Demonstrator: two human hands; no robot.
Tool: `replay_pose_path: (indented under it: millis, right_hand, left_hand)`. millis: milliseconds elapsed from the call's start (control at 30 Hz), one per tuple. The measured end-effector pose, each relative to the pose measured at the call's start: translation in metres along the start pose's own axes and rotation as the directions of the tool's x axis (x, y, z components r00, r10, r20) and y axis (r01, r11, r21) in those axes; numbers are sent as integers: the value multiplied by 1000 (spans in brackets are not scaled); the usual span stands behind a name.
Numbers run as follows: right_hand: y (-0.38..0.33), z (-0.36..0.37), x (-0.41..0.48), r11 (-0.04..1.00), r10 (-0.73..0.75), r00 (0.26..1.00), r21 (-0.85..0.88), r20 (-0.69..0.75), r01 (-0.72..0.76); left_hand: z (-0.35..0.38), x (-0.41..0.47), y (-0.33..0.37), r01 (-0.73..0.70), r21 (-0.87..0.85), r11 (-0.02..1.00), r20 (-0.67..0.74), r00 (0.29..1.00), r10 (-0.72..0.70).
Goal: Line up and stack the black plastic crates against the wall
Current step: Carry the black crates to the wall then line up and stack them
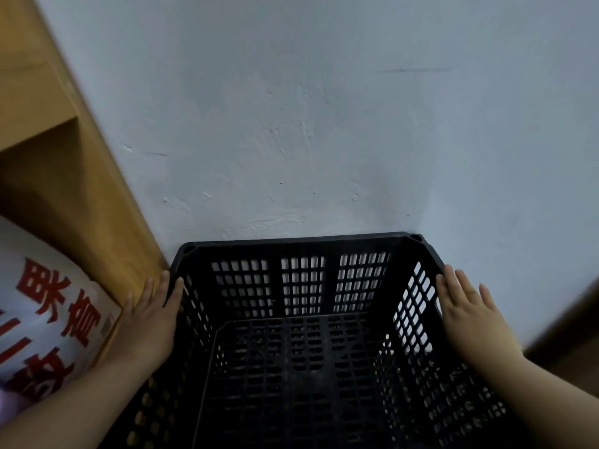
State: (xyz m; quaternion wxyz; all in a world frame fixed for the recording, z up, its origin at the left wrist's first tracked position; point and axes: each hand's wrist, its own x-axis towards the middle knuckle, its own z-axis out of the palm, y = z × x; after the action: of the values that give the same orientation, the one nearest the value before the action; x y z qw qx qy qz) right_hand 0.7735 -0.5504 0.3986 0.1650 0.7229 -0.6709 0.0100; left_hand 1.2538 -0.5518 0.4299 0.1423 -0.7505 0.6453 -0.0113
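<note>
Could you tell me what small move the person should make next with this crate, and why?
Probably one gentle forward push to seat the black perforated plastic crate flush: left hand and right hand lie flat on its sides, and its far rim looks at, or nearly at, the pale plastered wall.

The black plastic crate (301,243) sits open side up with its far rim against the pale wall (324,124). All four sides and the floor of the crate are perforated with a grid of slots. The left hand (152,319) lies flat on the outside of the left rim, fingers straight and pointing toward the wall. The right hand (466,315) lies flat on the outside of the right rim in the same way. A wooden shelf unit (74,176) stands just beside the crate's left side. Inside it rests a white pack (48,303) with red characters, possibly a sack; blur prevents confirmation.
</note>
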Motion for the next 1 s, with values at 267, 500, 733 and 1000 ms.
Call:
replay_pose_path:
  millis: [267, 500, 733, 1000]
  right_hand:
    - [-1, 1, -2, 999, -46, 997, -21, -68, 45]
    - [-8, -10, -4, 986, 99, 985, -144, 139, -78]
    - [20, -62, 3, 908, 319, 930, 222, 182, -355]
    - [138, -54, -47, 842, 507, 850, 130, 143, -524]
  left_hand:
    - [-1, -6, 1, -49, 42, 998, -25, 998, 50]
    - [-9, -15, 6, -46, 123, 991, -12, 999, 48]
    - [-41, -11, 43, -87, 97, 991, -27, 996, 90]
    - [-117, -18, 206, -347, -45, 937, -278, 905, 322]
